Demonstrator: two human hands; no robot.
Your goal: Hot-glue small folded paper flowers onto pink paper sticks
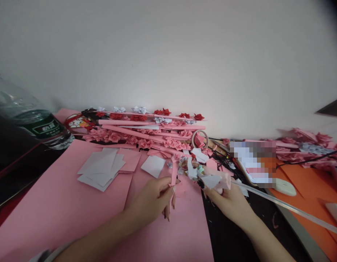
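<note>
My left hand [154, 196] is closed on a folded pink paper strip [174, 173], which stands up between thumb and fingers over the pink sheet [168, 236]. To its right, my right hand [230, 202] is closed round a pale pink glue gun [225, 180]. A long clear glue stick [283, 205] runs out of its back to the right. The gun's front end is partly hidden among paper scraps [209, 181]. Left of my hands lie a stack of white paper squares [100, 169], some pink squares [130, 160] and a single white square [153, 166].
Folded paper roses [141, 142] and rolled pink paper tubes [125, 123] line the wall, with a tape roll [199, 139] beside them. A water bottle [43, 120] stands left. To the right lie a phone [252, 163], a white oval object [284, 187] and orange paper [307, 214].
</note>
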